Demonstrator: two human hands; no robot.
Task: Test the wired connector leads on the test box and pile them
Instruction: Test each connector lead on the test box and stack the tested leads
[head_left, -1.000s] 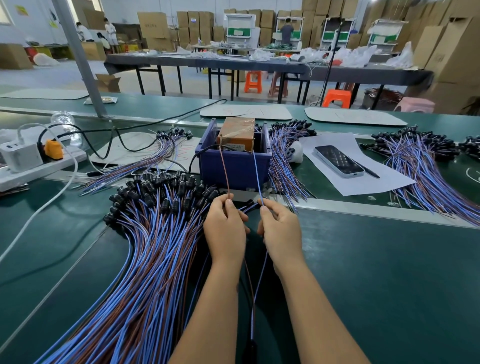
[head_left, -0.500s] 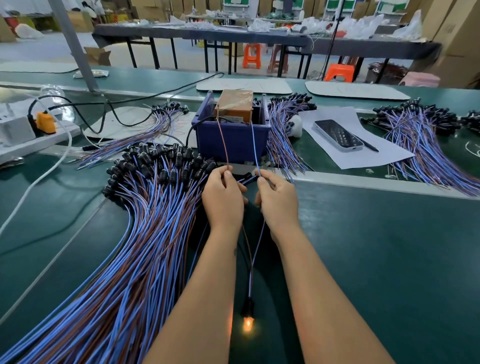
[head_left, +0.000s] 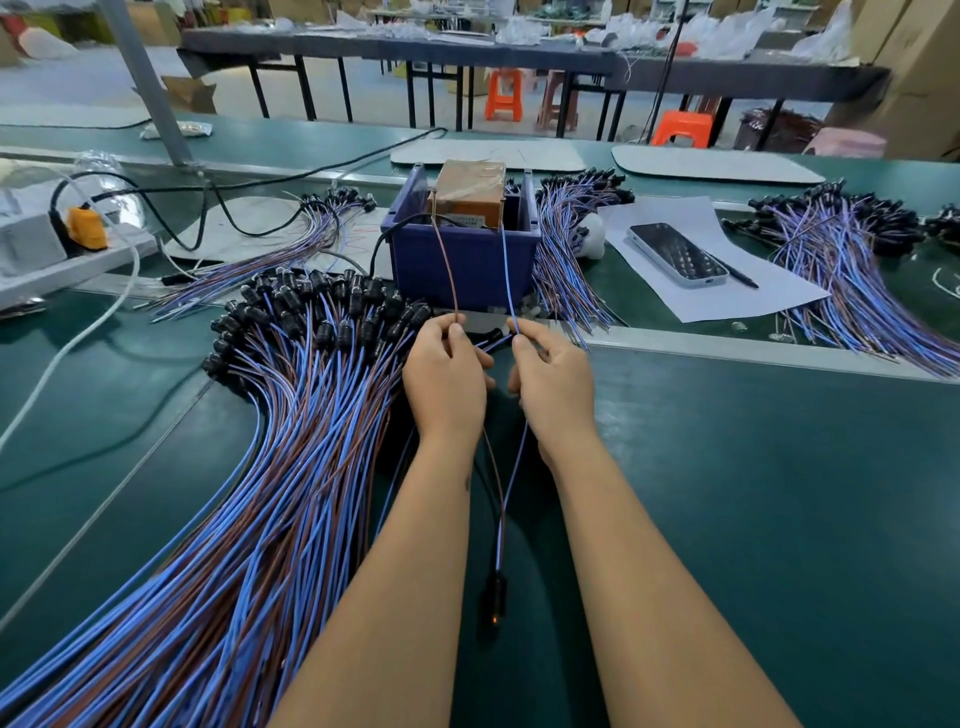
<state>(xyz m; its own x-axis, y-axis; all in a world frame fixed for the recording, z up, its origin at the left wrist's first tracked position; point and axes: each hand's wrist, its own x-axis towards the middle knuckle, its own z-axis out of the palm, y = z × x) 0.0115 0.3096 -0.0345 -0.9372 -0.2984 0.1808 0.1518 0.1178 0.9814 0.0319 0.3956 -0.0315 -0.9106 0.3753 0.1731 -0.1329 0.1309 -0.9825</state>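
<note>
The lead (head_left: 500, 499) I am testing runs lengthwise between my forearms, its long axis pointing from my fingers back toward my body. Its black connector (head_left: 493, 603) lies at the near end on the dark tabletop (head_left: 753, 493), well behind my fingers, and only a faint orange spot shows on it. Half a second ago that same connector glowed bright orange; now the glow is nearly gone. From the connector the brown and blue strands rise side by side, then split just below my wrists.

My left hand (head_left: 444, 379) pinches the brown strand together with the brown test wire (head_left: 447, 260), thumb and forefinger closed on the joint. My right hand (head_left: 553, 379) pinches the blue strand against the blue test wire (head_left: 506, 270) in the same way. Both hands sit where they were a moment ago, close together but not touching.

The two test wires climb straight away from my fingertips into the blue bin (head_left: 462, 260), just beyond my fingers, where the brown taped test box (head_left: 470, 192) stands upright.

Left of my left fingers spreads the big pile of leads (head_left: 249, 493), connectors fanned at the far end, wires sweeping toward me. Beyond and right of my right fingers lies a smaller bundle (head_left: 563, 260), then a sheet of paper (head_left: 691, 291) carrying a phone (head_left: 678, 254) and a pen (head_left: 735, 273).
</note>
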